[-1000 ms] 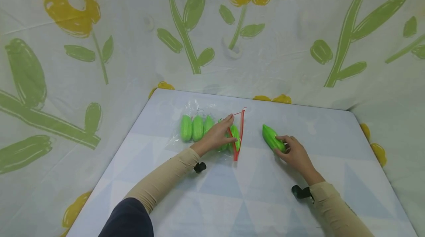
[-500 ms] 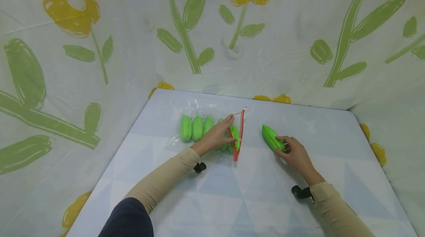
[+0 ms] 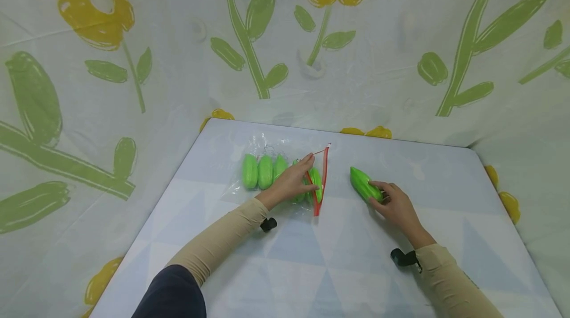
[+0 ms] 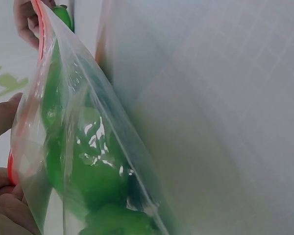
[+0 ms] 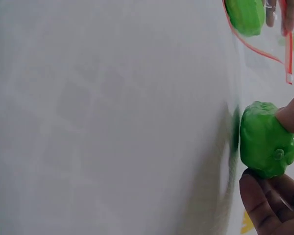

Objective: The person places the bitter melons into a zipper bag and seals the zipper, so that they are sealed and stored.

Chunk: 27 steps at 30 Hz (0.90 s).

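Observation:
A clear zip-lock bag (image 3: 233,187) with a red zip edge (image 3: 324,172) lies on the table, its mouth parted toward the right. Several bright green, gourd-like vegetables (image 3: 265,172) lie side by side inside, some partly hidden by my left hand (image 3: 289,182). That hand grips the bag by its red-edged mouth; in the left wrist view its fingers (image 4: 5,193) are at the red edge. To the right of the bag, my right hand (image 3: 394,206) holds one ridged green gourd-like vegetable (image 3: 362,184) between thumb and fingers. Its bumpy end (image 5: 267,142) shows in the right wrist view.
The table (image 3: 365,268) has a pale cover with blue triangles. Flower-printed curtains (image 3: 378,70) stand around its back and sides. A dark wrist camera (image 3: 403,257) sits by the right wrist, another dark camera (image 3: 268,224) by the left.
The tip of the green vegetable in my right hand has shifted very slightly left. My left hand and the bag stay where they were.

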### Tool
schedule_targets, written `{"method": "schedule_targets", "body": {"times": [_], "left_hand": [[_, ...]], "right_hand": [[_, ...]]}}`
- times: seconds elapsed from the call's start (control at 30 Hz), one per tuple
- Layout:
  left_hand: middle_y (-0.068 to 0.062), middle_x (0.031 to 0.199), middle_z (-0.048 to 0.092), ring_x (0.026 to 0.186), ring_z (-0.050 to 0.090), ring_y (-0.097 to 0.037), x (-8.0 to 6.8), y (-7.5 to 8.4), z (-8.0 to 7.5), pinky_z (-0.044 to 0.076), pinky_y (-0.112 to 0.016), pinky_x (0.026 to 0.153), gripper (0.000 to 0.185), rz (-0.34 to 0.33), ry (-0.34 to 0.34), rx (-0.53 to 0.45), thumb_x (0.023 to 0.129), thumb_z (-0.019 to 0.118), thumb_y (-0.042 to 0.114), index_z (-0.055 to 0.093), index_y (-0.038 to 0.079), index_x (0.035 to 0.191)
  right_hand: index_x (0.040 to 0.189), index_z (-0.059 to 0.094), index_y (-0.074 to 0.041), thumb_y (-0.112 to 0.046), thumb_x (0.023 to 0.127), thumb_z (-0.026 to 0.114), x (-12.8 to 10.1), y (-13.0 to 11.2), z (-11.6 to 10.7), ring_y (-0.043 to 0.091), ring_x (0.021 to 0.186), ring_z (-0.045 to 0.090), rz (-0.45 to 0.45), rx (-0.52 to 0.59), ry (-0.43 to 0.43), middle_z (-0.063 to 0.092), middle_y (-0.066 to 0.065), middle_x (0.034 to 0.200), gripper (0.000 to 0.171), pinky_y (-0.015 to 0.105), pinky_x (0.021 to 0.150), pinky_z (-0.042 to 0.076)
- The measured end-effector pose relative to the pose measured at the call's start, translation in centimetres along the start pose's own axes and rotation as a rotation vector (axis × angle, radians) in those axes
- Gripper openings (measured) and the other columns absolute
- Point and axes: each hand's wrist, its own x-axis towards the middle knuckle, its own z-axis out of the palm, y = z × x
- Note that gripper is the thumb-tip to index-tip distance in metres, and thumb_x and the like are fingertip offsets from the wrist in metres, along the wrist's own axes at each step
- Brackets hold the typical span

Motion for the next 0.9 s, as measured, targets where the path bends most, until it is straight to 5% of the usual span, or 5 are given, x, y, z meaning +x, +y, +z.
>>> {"method": "schedule_targets", "body": {"times": [0.9], "left_hand": [[-0.002,0.156,0.011,0.139,0.02,-0.019,0.0,0.2,-0.1,0.028,-0.035,0.11,0.09,0.001,0.003,0.004,0.082,0.068,0.043,0.019,0.007,0.148]], "right_hand": [[0.126,0.057,-0.02,-0.027,0.084,0.069,1.1,-1.1,0.1,0.015,0.082,0.057,-0.114,0.068,0.053,0.055,0.002,0.1,0.044,0.033,0.069,0.053]]}}
